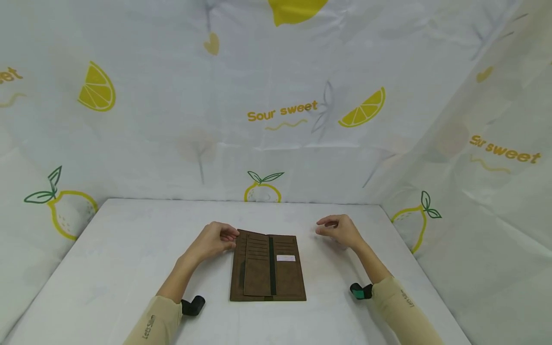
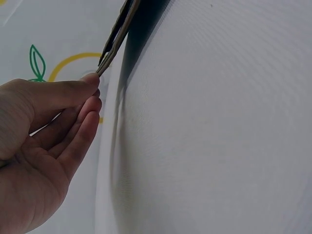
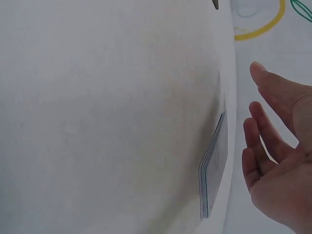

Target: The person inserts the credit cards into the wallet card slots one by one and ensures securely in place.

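A brown long wallet lies unfolded on the white table, its rows of card slots facing up. From a slot in its right half shows a whitish card. My left hand pinches the wallet's upper left corner between thumb and fingers; the left wrist view shows the thumb on that edge. To the right of the wallet, my right hand hovers with loosely bent fingers and nothing in them. A thin stack of cards lies on the table beside that hand in the right wrist view; I cannot make it out from the head.
The white table meets a hanging white cloth printed with lemons at the back and sides. Black wrist-worn pieces stick out at the left sleeve and the right sleeve.
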### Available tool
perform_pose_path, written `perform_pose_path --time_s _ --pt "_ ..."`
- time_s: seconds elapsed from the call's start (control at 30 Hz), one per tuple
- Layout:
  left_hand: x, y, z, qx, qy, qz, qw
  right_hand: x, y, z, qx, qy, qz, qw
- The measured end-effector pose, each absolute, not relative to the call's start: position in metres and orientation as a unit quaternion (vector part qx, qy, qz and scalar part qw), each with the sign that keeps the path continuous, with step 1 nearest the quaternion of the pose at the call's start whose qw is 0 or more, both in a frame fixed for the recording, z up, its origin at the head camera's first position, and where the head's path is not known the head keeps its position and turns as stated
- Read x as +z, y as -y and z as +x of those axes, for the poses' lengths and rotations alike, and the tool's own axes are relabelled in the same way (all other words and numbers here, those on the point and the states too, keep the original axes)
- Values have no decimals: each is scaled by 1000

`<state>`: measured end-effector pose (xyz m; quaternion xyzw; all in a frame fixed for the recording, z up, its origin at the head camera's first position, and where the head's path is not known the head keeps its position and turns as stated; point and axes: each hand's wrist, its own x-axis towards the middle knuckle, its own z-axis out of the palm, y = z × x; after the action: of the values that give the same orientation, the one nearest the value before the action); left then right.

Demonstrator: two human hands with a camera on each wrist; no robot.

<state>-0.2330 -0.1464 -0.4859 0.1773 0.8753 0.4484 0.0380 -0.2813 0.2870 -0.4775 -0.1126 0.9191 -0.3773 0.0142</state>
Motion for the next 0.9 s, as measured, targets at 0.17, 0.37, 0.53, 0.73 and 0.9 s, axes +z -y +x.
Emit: perform_pose_path --time_s 0.17,0.37,0.53,0.73,0.9 --pt "-486 146 -234 448 -875 179 38 -479 -301 -284 -369 -927 -67 -7" --pt "-486 146 -234 451 -873 180 42 -478 -308 -282 -341 -939 -44 4" --pt "-486 147 -234 452 -873 181 42 -478 -311 -280 -331 -943 -26 31" --pt "-486 147 -234 452 -873 181 43 -482 -314 -281 -330 -943 -26 32" --pt "-486 147 -234 453 -873 177 45 -483 -315 -281 -328 -944 -28 29"
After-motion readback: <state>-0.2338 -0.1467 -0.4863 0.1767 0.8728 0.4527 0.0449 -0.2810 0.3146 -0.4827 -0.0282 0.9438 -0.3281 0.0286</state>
